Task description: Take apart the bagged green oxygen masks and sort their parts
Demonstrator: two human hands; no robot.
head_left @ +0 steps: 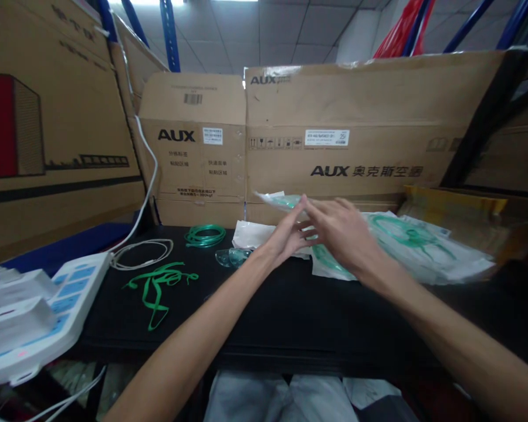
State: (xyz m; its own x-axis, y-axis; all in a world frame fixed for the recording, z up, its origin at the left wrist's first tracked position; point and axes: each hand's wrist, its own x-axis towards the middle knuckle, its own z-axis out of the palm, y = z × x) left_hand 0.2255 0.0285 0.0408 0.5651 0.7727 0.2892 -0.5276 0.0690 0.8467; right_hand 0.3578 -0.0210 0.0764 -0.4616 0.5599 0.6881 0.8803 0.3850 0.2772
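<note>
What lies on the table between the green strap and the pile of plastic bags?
In the head view, a clear mask lies between the green strap and the plastic bags.

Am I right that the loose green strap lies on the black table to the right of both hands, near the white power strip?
Not quite: the green strap lies to the left of both hands, left hand and right hand. The rest holds: it rests on the black table near the white power strip, as the head view shows.

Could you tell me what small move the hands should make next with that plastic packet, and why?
Probably pull the plastic packet clear toward the bare table: both the left hand and right hand meet at it, above the pile of packets.
</note>
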